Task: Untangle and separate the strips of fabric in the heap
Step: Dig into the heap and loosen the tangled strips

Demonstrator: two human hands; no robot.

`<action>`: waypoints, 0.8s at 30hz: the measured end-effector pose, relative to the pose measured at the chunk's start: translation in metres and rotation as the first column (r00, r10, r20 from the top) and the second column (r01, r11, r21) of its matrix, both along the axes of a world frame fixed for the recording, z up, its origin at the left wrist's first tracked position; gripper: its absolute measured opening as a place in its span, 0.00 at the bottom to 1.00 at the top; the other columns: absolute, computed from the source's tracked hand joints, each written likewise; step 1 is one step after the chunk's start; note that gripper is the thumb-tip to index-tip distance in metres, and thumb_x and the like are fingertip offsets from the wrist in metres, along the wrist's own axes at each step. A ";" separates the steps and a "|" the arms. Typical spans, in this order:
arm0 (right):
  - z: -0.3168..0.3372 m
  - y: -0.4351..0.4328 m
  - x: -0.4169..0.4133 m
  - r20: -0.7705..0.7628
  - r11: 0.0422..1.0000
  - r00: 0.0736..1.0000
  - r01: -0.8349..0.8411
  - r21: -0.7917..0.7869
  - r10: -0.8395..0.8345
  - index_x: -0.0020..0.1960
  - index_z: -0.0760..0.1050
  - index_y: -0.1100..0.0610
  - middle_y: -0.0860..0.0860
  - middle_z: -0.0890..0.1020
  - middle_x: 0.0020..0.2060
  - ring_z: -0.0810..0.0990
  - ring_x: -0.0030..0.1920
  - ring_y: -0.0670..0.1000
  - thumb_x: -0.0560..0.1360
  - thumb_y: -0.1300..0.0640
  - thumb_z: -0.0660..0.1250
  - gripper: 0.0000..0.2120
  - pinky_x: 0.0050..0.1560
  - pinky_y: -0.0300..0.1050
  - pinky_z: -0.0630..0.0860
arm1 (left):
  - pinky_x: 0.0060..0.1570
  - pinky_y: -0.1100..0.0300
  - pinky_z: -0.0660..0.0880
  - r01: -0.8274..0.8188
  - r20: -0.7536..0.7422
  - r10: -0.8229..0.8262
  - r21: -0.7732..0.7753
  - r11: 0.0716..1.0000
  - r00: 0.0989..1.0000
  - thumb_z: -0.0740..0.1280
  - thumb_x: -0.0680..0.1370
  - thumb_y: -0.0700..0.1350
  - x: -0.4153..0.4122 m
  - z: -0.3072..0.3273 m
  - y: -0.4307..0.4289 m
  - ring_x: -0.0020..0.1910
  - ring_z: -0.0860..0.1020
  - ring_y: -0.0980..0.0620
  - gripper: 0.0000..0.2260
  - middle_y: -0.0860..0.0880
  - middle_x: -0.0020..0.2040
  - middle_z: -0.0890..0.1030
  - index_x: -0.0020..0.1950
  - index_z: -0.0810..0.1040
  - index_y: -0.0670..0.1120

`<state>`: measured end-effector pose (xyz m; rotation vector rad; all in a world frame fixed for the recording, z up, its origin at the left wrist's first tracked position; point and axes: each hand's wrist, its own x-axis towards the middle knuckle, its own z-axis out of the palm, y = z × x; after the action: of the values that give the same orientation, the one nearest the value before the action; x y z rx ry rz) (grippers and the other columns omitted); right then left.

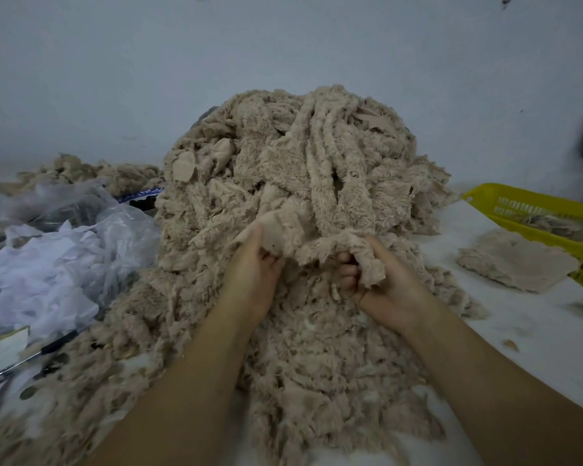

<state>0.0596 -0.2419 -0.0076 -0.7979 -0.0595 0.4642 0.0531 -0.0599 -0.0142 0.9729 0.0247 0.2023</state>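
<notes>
- Head view, landmark: heap [300, 169] of beige, fluffy fabric strips, tangled. It stands on a white table [525, 334] against a pale wall [115, 79], and its loose skirt spreads toward the person.
- Strip [320, 245]: one beige piece lifted off the near face of the heap and stretched between both hands. Its far part is still caught up in the heap.
- Left hand [253, 274]: at the near face of the heap, fingers curled, pinching the strip's left end.
- Right hand [381, 280]: just beside the left hand, fist closed around the strip's bunched right end.
- Flat beige piece [515, 267]: on the table right of the heap, apart from it and touching the basket.
- Yellow basket [525, 210]: right of the heap, with some beige fabric inside.
- Clear plastic bags [48, 270]: left of the heap, crumpled, touching its edge.
- Smaller beige pile [91, 173]: left of the heap, by the wall.
- Dark-handled metal tool [21, 361]: left of the heap's skirt, blurred.
</notes>
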 end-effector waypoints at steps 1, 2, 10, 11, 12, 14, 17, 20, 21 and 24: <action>0.000 -0.002 0.002 0.009 1.000 1.000 -0.014 0.028 0.014 0.44 0.74 0.56 0.52 0.76 0.30 0.69 0.22 0.44 0.78 0.53 0.63 0.08 0.21 0.35 0.67 | 0.50 0.61 0.80 0.026 0.018 -0.029 0.149 0.988 0.999 0.60 0.84 0.52 -0.003 -0.001 -0.004 0.58 0.82 0.52 0.13 0.48 0.61 0.83 0.63 0.77 0.49; 0.000 -0.002 0.002 0.024 0.998 0.999 -0.032 0.058 0.031 0.43 0.74 0.56 0.52 0.76 0.31 0.66 0.21 0.43 0.76 0.53 0.64 0.07 0.19 0.34 0.64 | 0.54 0.61 0.79 0.045 0.024 -0.056 0.326 0.944 0.998 0.63 0.82 0.54 -0.007 -0.002 -0.007 0.59 0.82 0.53 0.11 0.50 0.61 0.83 0.61 0.79 0.52; -0.006 -0.007 0.009 0.045 0.979 0.996 -0.085 0.184 0.078 0.39 0.76 0.60 0.53 0.78 0.31 0.63 0.16 0.42 0.79 0.51 0.60 0.17 0.16 0.32 0.57 | 0.54 0.66 0.77 0.017 0.058 -0.093 0.755 0.655 0.994 0.72 0.78 0.49 -0.010 -0.010 -0.018 0.56 0.81 0.56 0.10 0.56 0.53 0.85 0.58 0.83 0.51; -0.007 -0.007 0.009 0.037 0.977 0.996 -0.085 0.195 0.080 0.40 0.75 0.61 0.53 0.79 0.32 0.62 0.16 0.42 0.79 0.51 0.60 0.16 0.16 0.33 0.57 | 0.52 0.58 0.79 0.004 0.034 -0.039 0.711 0.704 0.999 0.71 0.78 0.49 -0.011 -0.009 -0.018 0.52 0.83 0.49 0.06 0.49 0.48 0.87 0.53 0.85 0.50; -0.008 -0.008 0.010 0.029 0.974 0.996 -0.084 0.209 0.080 0.41 0.75 0.61 0.53 0.79 0.32 0.62 0.16 0.42 0.80 0.51 0.60 0.16 0.16 0.33 0.57 | 0.52 0.52 0.79 0.001 0.007 -0.009 0.685 0.728 1.000 0.71 0.79 0.49 -0.011 -0.010 -0.016 0.49 0.83 0.45 0.06 0.46 0.45 0.86 0.48 0.86 0.49; -0.009 -0.010 0.011 0.020 0.970 0.997 -0.075 0.230 0.072 0.40 0.78 0.61 0.53 0.80 0.33 0.62 0.16 0.42 0.80 0.52 0.59 0.17 0.16 0.33 0.57 | 0.51 0.51 0.78 0.035 -0.046 -0.007 0.661 0.749 0.999 0.69 0.80 0.50 -0.011 -0.009 -0.013 0.46 0.83 0.44 0.10 0.49 0.40 0.86 0.41 0.86 0.52; -0.008 -0.011 0.009 -0.004 0.965 0.998 -0.055 0.258 0.058 0.42 0.79 0.60 0.54 0.81 0.34 0.62 0.16 0.43 0.77 0.53 0.62 0.12 0.16 0.33 0.58 | 0.54 0.54 0.78 0.073 -0.135 -0.007 0.492 0.868 0.991 0.67 0.81 0.51 -0.009 -0.005 -0.011 0.51 0.82 0.51 0.06 0.55 0.47 0.85 0.47 0.84 0.54; -0.007 -0.010 0.009 -0.034 0.964 0.999 0.024 0.266 -0.015 0.48 0.77 0.54 0.52 0.79 0.32 0.61 0.16 0.42 0.73 0.57 0.64 0.06 0.16 0.33 0.56 | 0.37 0.63 0.78 0.009 -0.221 0.071 0.343 0.939 0.973 0.65 0.82 0.52 -0.003 0.000 -0.008 0.40 0.84 0.58 0.04 0.57 0.41 0.86 0.52 0.79 0.55; -0.007 -0.010 0.009 -0.045 0.963 0.998 0.058 0.263 -0.048 0.49 0.77 0.51 0.50 0.77 0.30 0.61 0.16 0.42 0.72 0.58 0.63 0.08 0.15 0.32 0.55 | 0.32 0.62 0.78 -0.016 -0.250 0.085 0.264 0.964 0.965 0.64 0.82 0.51 -0.002 0.001 -0.006 0.36 0.84 0.57 0.05 0.55 0.39 0.86 0.53 0.79 0.52; -0.005 -0.011 0.011 -0.085 0.967 0.984 0.169 0.191 -0.156 0.53 0.77 0.44 0.46 0.69 0.21 0.61 0.15 0.42 0.76 0.56 0.65 0.09 0.14 0.32 0.56 | 0.28 0.61 0.77 -0.026 -0.244 0.000 -0.106 0.994 0.970 0.59 0.85 0.48 0.001 0.004 0.001 0.26 0.80 0.53 0.09 0.50 0.30 0.81 0.56 0.76 0.45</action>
<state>0.0703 -0.2526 -0.0121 -0.5851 0.0244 0.3242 0.0536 -0.0587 -0.0106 0.8846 0.2653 0.0914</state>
